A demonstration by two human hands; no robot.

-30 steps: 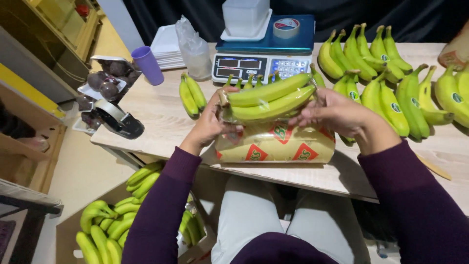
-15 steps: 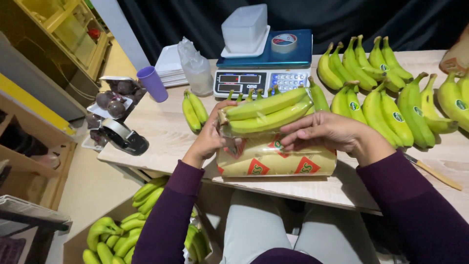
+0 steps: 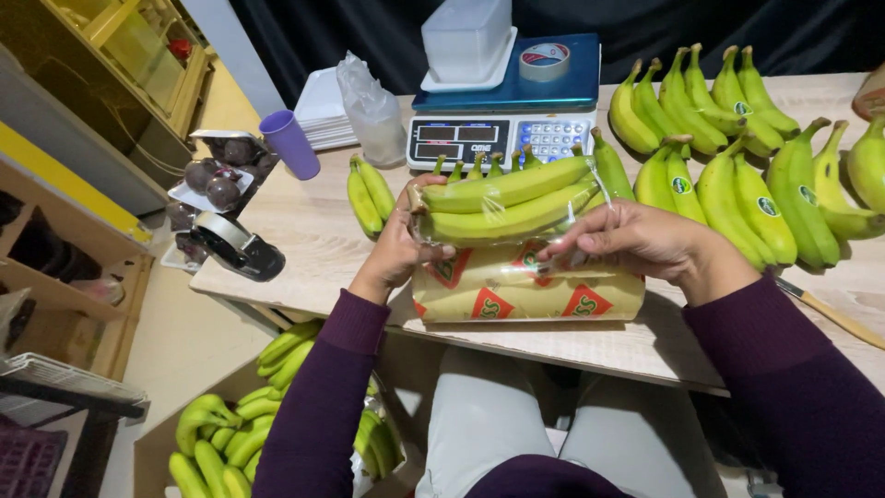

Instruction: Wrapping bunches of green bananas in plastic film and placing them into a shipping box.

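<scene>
A small bunch of green bananas wrapped in clear film is held over a roll of cling film in its yellow printed box at the table's near edge. My left hand grips the bunch's left end. My right hand pinches the film at the lower right of the bunch, with the fingers closed on the wrap.
A blue digital scale with a plastic tub and a tape roll stands behind. Many green banana bunches lie to the right, two loose ones to the left. A purple cup, a tape dispenser, a knife and a floor box of bananas are around.
The wrapped bunch has been lifted a little and turned slightly. My right hand has slid down to the film's lower edge, and the head camera has shifted a bit.
</scene>
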